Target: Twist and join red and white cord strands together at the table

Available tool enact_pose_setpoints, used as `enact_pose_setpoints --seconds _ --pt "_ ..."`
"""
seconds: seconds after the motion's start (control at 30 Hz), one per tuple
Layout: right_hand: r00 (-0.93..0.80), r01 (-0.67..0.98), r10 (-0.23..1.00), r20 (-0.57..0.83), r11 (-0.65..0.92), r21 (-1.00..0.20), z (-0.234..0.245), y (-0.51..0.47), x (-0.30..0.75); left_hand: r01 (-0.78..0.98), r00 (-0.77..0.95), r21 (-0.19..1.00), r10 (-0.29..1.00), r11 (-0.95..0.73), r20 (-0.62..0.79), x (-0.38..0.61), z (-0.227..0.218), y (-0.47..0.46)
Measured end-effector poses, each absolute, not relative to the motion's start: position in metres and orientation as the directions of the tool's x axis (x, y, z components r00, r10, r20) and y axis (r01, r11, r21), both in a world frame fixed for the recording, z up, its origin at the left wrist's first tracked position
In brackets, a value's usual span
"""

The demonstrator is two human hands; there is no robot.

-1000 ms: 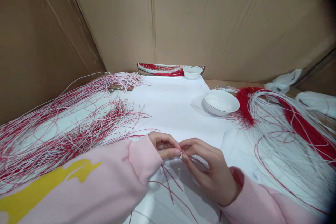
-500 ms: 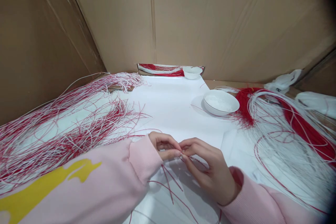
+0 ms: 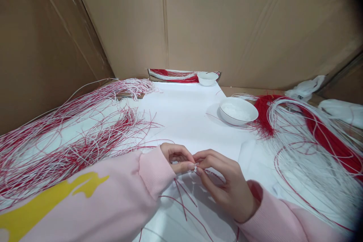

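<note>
My left hand (image 3: 179,159) and my right hand (image 3: 222,181) meet low in the middle of the view, fingertips almost touching. Each is closed in a pinch on thin red and white cord (image 3: 214,174). Between the fingertips shows a small whitish bit, too small to make out. A twisted-looking stretch of the cord passes under my right hand. Loose red ends (image 3: 181,196) hang below my left hand over the white paper (image 3: 181,121). My fingers hide most of the pinched part.
Long bundles of red and white cord (image 3: 85,151) lie at left. At right are more white cords (image 3: 309,162) and a red hank (image 3: 331,140). A white bowl (image 3: 238,111) with white contents stands near them; a smaller bowl (image 3: 208,79) is at the back. Cardboard walls (image 3: 198,22) enclose the table.
Hardly anything differs. Both hands stay in place with the cord pinched, and the whitish bit between the fingertips shows slightly more.
</note>
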State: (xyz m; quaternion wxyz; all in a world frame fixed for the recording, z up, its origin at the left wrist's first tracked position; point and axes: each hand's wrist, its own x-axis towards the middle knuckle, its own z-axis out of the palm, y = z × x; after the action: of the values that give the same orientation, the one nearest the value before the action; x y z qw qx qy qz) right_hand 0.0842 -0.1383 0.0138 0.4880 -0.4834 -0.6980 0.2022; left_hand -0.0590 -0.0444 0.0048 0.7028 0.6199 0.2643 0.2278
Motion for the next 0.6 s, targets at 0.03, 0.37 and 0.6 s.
enact_pose_setpoints --seconds 0.03,0.37,0.6 --pt "-0.056 0.474 0.873 0.485 0.451 -0.756 0.0134 -0.1381 0.0843 0.004 0.755 0.992 0.651 0.125 -0.085 -0.059 0.0046 -0.0444" --pt "-0.052 0.465 0.881 0.471 0.439 -0.769 0.0134 -0.1377 0.0845 0.006 0.751 0.99 0.652 0.143 -0.099 -0.0592 0.0058 -0.0454" --pt "-0.078 0.46 0.892 0.444 0.428 -0.778 0.0122 -0.1376 0.086 0.008 0.753 0.992 0.652 0.124 -0.087 -0.0589 0.0089 -0.047"
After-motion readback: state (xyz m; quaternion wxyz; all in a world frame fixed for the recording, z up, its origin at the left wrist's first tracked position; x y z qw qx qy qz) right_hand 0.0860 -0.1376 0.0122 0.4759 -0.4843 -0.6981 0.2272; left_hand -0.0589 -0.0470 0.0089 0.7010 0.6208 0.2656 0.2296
